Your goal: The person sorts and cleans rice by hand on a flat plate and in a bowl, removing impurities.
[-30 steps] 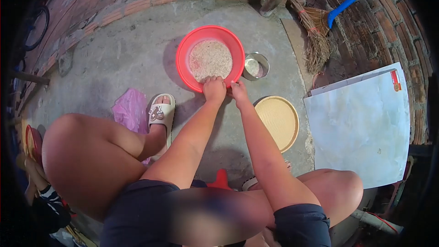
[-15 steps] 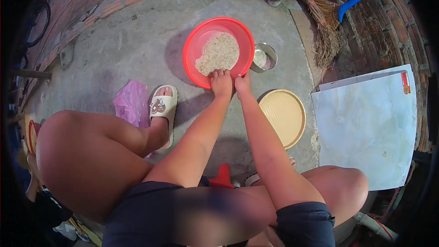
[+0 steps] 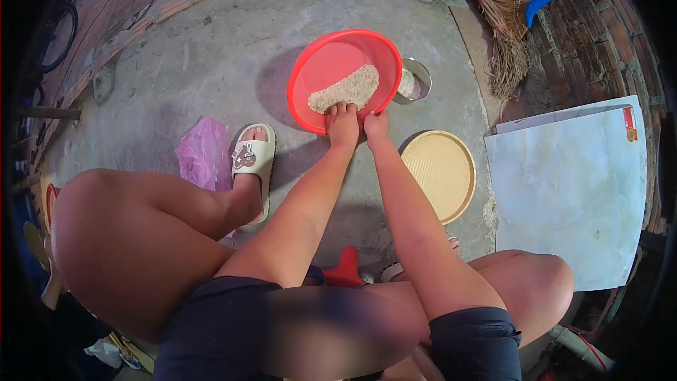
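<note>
Red plastic basin (image 3: pixel 335 63), round and wide, sits above the middle of our view on a grey concrete floor (image 3: pixel 190 63). In it we see pale, rice-like grain (image 3: pixel 352 92), gathered in a sloping band along the near side, with the far part of the bottom bare.

Two bare hands reach forward to the near rim, side by side. The left hand (image 3: pixel 342 127) lies over the rim with its fingers inside, touching the edge of the grain; its thumb is hidden from us, so we cannot tell whether its grip is clamped. The right hand (image 3: pixel 376 127), just beside it, has its grip closed on the rim.

Just beyond the basin's right side stands a small metal bowl (image 3: pixel 424 77), partly covered by the rim, with something pale inside. Nearer to us, beside the right forearm, lies a shallow, round, tan tray (image 3: pixel 448 176) with a woven look. To the left, near a foot in a cream slide sandal (image 3: pixel 262 159), we find a crumpled pink plastic bag (image 3: pixel 202 152). Farther right, a straw broom (image 3: pixel 504 63) leans by a brick wall (image 3: pixel 599 42).
</note>
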Demonstrator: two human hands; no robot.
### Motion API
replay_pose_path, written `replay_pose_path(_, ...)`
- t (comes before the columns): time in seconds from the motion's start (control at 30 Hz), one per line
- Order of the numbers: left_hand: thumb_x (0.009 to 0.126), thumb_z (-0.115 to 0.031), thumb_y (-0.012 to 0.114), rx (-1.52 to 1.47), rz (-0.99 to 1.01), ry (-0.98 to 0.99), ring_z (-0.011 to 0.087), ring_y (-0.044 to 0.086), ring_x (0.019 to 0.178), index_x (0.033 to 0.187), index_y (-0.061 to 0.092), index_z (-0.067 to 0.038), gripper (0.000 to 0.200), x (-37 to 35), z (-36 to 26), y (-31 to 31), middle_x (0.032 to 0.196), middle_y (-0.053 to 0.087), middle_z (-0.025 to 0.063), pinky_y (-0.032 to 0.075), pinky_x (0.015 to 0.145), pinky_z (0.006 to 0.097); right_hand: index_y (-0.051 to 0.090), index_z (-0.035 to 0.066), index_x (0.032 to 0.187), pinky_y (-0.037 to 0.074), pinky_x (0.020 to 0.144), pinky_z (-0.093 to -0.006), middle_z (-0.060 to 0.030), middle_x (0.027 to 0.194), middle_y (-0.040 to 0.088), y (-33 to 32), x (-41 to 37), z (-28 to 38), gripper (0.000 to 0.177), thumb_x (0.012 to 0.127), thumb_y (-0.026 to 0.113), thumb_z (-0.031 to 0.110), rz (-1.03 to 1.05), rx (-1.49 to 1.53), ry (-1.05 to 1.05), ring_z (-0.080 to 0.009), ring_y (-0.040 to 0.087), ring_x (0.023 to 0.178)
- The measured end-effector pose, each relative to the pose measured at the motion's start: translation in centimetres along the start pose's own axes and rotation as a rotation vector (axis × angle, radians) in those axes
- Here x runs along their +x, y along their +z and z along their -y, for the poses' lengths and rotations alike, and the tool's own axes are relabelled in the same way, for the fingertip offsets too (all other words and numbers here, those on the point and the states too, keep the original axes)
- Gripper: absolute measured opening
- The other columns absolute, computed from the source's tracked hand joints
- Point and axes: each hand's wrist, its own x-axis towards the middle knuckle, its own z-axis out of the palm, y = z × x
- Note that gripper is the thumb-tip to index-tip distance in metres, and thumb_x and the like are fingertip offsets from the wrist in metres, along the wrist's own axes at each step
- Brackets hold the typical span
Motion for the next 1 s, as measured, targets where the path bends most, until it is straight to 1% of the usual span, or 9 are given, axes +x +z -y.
replay_pose_path(0.33, 0.074, -0.016, 0.057, -0.332, -0.047, -0.133, 0.0283, 0.054, 0.093, 0.085, 0.060, -0.009, 0.013, 0.6, 0.0, -0.9, 0.094, 0.058, 0.0072, 0.044, 0.082, 0.0416, 0.049, -0.003, 0.107, 0.042, 0.086, -0.0447, -0.0264, 0.103, 0.058, -0.1, -1.5, 3.3, 0.027, 0.082, 0.047, 0.007, -0.046, -0.168, -0.062, -0.0416, 0.056, 0.099)
replay_pose_path(0.43, 0.076, -0.014, 0.055, -0.417, -0.230, -0.191, 0.0321, 0.052, 0.096, 0.089, 0.060, -0.008, 0.015, 1.4, 0.0, -1.1, 0.094, 0.058, 0.0120, 0.041, 0.087, 0.0420, 0.049, -0.004, 0.103, 0.043, 0.081, -0.0467, -0.0272, 0.099, 0.059, -0.3, -2.8, 4.6, 0.024, 0.083, 0.049, 0.010, -0.070, -0.222, -0.069, -0.0429, 0.057, 0.095)
replay_pose_path(0.5, 0.077, -0.014, 0.054, -0.293, -0.407, -0.401, 0.0337, 0.050, 0.100, 0.094, 0.058, -0.006, 0.019, 2.4, -0.8, -2.8, 0.100, 0.056, 0.0151, 0.040, 0.087, 0.0440, 0.048, -0.006, 0.100, 0.042, 0.080, -0.0491, -0.0294, 0.095, 0.059, 0.0, -3.9, 5.1, 0.025, 0.083, 0.048, 0.012, -0.161, -0.237, -0.245, -0.0450, 0.056, 0.092)
replay_pose_path(0.53, 0.077, -0.014, 0.054, -0.293, -0.405, -0.403, 0.0337, 0.050, 0.100, 0.094, 0.058, -0.006, 0.019, 2.8, -1.1, -3.7, 0.100, 0.056, 0.0151, 0.040, 0.087, 0.0440, 0.048, -0.006, 0.100, 0.042, 0.080, -0.0491, -0.0294, 0.095, 0.059, 0.2, -4.1, 5.3, 0.025, 0.083, 0.048, 0.012, -0.160, -0.238, -0.243, -0.0450, 0.056, 0.092)
replay_pose_path(0.6, 0.079, -0.015, 0.051, -0.282, -0.375, -0.620, 0.0335, 0.049, 0.102, 0.097, 0.056, -0.006, 0.021, 3.6, -1.5, -4.9, 0.103, 0.054, 0.0153, 0.040, 0.086, 0.0444, 0.043, -0.008, 0.101, 0.043, 0.075, -0.0513, -0.0298, 0.090, 0.059, 0.8, -4.2, 5.3, 0.027, 0.083, 0.047, 0.012, -0.197, -0.196, -0.297, -0.0465, 0.057, 0.085)
replay_pose_path(0.73, 0.082, -0.018, 0.050, -0.286, -0.348, -0.663, 0.0344, 0.049, 0.105, 0.103, 0.057, -0.005, 0.026, 4.9, -0.8, -4.6, 0.110, 0.054, 0.0168, 0.039, 0.089, 0.0449, 0.042, -0.007, 0.103, 0.043, 0.076, -0.0508, -0.0303, 0.090, 0.058, 0.4, -5.4, 5.6, 0.029, 0.084, 0.045, 0.014, -0.192, -0.210, -0.212, -0.0459, 0.057, 0.087)
replay_pose_path(0.8, 0.083, -0.020, 0.050, -0.296, -0.178, -1.084, 0.0340, 0.050, 0.106, 0.105, 0.056, -0.003, 0.029, 5.8, -0.9, -4.2, 0.112, 0.054, 0.0172, 0.040, 0.090, 0.0436, 0.044, -0.008, 0.102, 0.042, 0.079, -0.0510, -0.0316, 0.091, 0.058, -0.4, -6.5, 5.6, 0.029, 0.082, 0.047, 0.013, -0.235, -0.186, -0.133, -0.0471, 0.056, 0.086)
replay_pose_path(0.93, 0.085, -0.022, 0.047, -0.353, -0.287, -1.025, 0.0363, 0.050, 0.106, 0.104, 0.058, -0.001, 0.030, 5.0, -0.6, -3.2, 0.112, 0.055, 0.0204, 0.039, 0.092, 0.0452, 0.044, -0.006, 0.109, 0.043, 0.079, -0.0496, -0.0308, 0.099, 0.055, -1.1, -7.6, 5.9, 0.035, 0.080, 0.049, 0.013, -0.364, -0.262, -0.121, -0.0453, 0.056, 0.089)
replay_pose_path(1.0, 0.085, -0.021, 0.046, -0.256, -0.262, -0.902, 0.0361, 0.052, 0.104, 0.101, 0.059, 0.000, 0.030, 4.6, -0.7, -2.4, 0.109, 0.056, 0.0214, 0.039, 0.092, 0.0449, 0.043, -0.002, 0.114, 0.043, 0.082, -0.0471, -0.0234, 0.112, 0.051, -2.1, -7.3, 6.4, 0.038, 0.079, 0.051, 0.010, -0.602, -0.692, -0.696, -0.0389, 0.051, 0.105)
